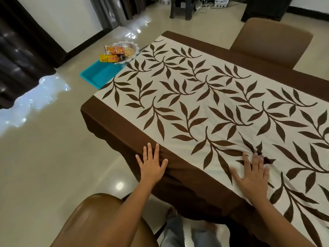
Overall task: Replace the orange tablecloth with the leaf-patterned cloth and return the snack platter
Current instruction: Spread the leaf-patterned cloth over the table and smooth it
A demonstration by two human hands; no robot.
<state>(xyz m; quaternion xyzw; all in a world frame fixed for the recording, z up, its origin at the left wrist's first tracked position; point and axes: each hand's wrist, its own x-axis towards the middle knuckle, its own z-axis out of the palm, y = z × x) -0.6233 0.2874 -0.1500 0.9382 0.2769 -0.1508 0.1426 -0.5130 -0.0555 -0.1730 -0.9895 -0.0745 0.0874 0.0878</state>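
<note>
Left hand [151,165] and right hand [252,177] flat on leaf-patterned cloth [195,97], fingers [148,149] wide (snack platter [125,50] on floor [44,157]).

- The leaf-patterned cloth [204,104] is lying flat, leaving open passage above its top.
- A brown chair [99,220] is crowding the near-left edge.
- A second chair [272,41] is blocking the far side.
- The snack platter [124,50] and blue tray [99,73] are sitting on the floor [53,157] beside the far-left corner.

The head camera looks steeply down, close over the leaf-patterned cloth [204,107].
</note>
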